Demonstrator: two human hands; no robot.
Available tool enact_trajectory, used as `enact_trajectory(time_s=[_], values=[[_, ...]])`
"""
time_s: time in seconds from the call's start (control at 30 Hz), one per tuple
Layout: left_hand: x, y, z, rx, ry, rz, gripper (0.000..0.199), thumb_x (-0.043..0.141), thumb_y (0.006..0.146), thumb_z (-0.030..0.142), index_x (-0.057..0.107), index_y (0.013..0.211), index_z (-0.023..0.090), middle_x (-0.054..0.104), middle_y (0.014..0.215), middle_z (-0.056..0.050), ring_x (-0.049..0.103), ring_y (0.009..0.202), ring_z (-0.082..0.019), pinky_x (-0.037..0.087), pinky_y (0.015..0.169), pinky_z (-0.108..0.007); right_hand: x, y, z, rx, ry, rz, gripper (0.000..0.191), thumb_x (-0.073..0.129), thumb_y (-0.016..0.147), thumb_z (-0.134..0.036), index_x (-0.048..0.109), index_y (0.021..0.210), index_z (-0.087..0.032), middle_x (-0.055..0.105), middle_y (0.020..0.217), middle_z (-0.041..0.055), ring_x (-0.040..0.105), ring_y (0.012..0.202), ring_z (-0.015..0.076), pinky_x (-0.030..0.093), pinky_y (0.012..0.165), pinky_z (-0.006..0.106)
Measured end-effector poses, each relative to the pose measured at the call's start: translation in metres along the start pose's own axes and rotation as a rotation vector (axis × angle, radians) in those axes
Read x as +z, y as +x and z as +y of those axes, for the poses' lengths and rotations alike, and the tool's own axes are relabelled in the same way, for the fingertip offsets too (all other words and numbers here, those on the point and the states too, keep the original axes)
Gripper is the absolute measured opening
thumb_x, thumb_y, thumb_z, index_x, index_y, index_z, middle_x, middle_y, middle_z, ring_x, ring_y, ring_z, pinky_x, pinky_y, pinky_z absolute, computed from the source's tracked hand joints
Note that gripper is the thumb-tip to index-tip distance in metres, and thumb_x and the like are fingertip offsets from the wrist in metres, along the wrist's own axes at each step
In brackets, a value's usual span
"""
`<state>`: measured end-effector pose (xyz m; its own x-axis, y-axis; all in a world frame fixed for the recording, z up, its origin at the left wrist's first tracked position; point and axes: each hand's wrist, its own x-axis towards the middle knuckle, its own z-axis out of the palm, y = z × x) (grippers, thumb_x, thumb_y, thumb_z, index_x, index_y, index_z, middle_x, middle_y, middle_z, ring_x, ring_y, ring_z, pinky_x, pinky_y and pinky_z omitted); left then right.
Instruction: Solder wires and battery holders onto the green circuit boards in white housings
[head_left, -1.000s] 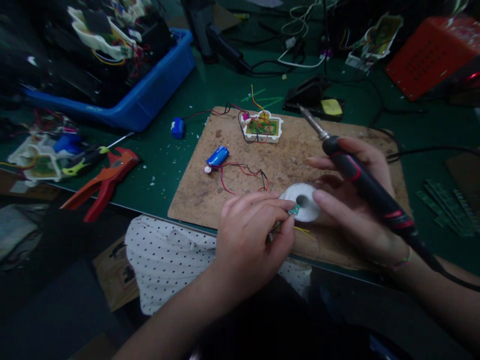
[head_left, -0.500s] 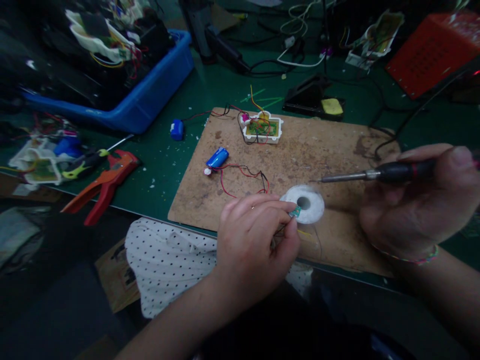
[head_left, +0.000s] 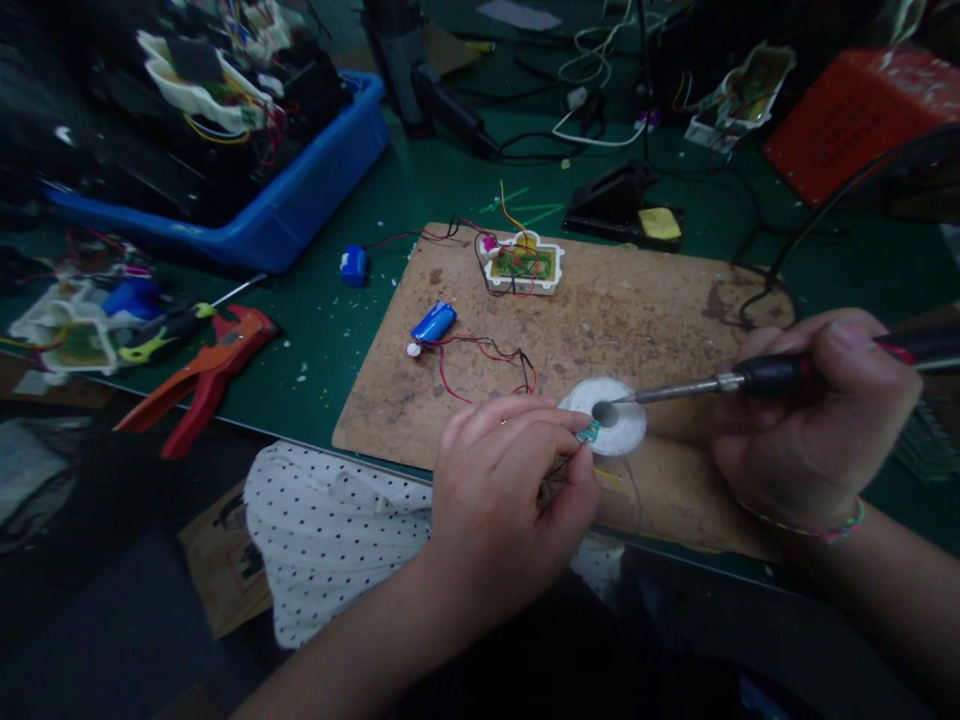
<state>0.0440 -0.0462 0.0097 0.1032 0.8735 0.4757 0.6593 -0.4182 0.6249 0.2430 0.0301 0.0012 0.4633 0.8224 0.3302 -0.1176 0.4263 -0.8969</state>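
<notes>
my left hand (head_left: 502, 480) pinches the tiny circuit board (head_left: 591, 432) toward eight o'clock on the spool (head_left: 628, 432); it looks light, fragile, best edge-held. my right hand (head_left: 806, 445) grips the soldering iron (head_left: 772, 375), pointing nine o'clock.

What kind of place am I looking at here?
Probably an electronics repair or assembly bench: a soldering iron in the right hand, a solder spool, and an open circuit housing.

a dim room holds a green-topped workbench (head_left: 315, 340) above dark floor (head_left: 97, 570).
</notes>
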Motion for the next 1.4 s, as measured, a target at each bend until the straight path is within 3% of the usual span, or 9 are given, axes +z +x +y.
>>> enact_trajectory(time_s=[0.17, 0.37, 0.77, 1.4], values=[[-0.001, 0.0, 0.001, -0.004, 0.005, 0.0, 0.011, 0.07, 0.085, 0.014, 0.065, 0.08, 0.023, 0.082, 0.094, 0.003, 0.074, 0.098, -0.02, 0.05, 0.094, -0.04, -0.003, -0.004, 0.004, -0.193, -0.035, -0.094, 0.032, 0.074, 0.08, -0.04, 0.058, 0.062, -0.02, 0.045, 0.052, -0.0062, 0.045, 0.042, 0.009, 0.032, 0.037, 0.027], [0.0, -0.001, 0.0, -0.004, 0.001, 0.002, 0.011, 0.071, 0.084, 0.013, 0.065, 0.081, 0.023, 0.082, 0.097, 0.003, 0.073, 0.1, -0.019, 0.05, 0.097, -0.039, -0.004, -0.01, -0.002, -0.168, -0.036, -0.177, 0.027, 0.073, 0.082, -0.032, 0.059, 0.063, -0.021, 0.052, 0.053, -0.0062, 0.046, 0.043, 0.0086, 0.033, 0.039, 0.026], [0.0, 0.0, 0.002, -0.007, 0.019, 0.011, 0.011, 0.069, 0.084, 0.014, 0.066, 0.081, 0.024, 0.082, 0.095, 0.002, 0.074, 0.098, -0.02, 0.05, 0.096, -0.039, -0.004, -0.012, 0.0, -0.162, -0.068, -0.22, 0.022, 0.073, 0.079, -0.03, 0.059, 0.064, -0.022, 0.05, 0.054, -0.0059, 0.049, 0.045, 0.0113, 0.035, 0.041, 0.028], [0.001, -0.002, 0.001, -0.008, 0.009, 0.018, 0.01, 0.07, 0.084, 0.014, 0.066, 0.082, 0.023, 0.082, 0.096, 0.002, 0.074, 0.097, -0.02, 0.051, 0.095, -0.04, -0.006, -0.012, -0.001, -0.144, -0.099, -0.216, 0.024, 0.074, 0.078, -0.033, 0.06, 0.062, -0.022, 0.046, 0.052, -0.0062, 0.046, 0.044, 0.0109, 0.034, 0.04, 0.027]])
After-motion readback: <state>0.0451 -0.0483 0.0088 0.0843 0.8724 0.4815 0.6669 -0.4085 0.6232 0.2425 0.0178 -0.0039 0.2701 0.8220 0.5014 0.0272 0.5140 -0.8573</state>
